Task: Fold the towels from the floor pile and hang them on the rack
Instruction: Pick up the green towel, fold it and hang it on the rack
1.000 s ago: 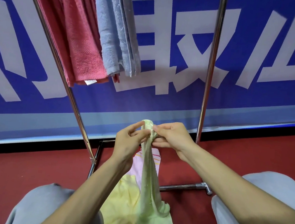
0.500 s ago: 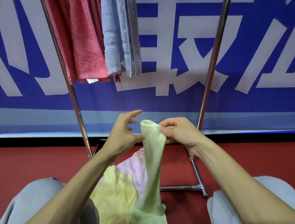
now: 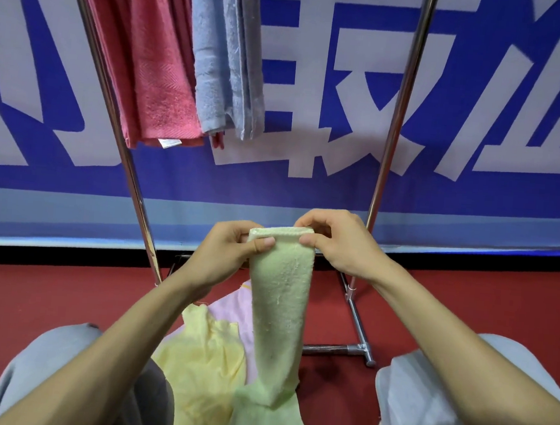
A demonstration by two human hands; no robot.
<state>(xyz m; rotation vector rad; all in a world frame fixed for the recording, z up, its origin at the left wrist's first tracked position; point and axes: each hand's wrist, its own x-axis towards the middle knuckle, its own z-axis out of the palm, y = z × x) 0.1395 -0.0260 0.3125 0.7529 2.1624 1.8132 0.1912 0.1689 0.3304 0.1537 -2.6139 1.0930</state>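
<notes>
Left hand (image 3: 225, 255) has closed in since half a second ago: its thumb and fingers now pinch the green towel's (image 3: 279, 306) top left corner, and the right hand (image 3: 340, 244) pinches the right corner. Towel hangs as a narrow band at frame centre, its lower end on the floor pile (image 3: 202, 367), in front of the rack (image 3: 402, 104).

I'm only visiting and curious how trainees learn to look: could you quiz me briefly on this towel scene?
1. True or false: both the left hand and the right hand pinch the top edge of the green towel.
2. Which hang on the rack? A) red towel and blue towel B) black and white towels C) orange and purple towels
3. Fill in: the yellow towel lies on the ____.
Key: 1 true; 2 A; 3 floor.
</notes>
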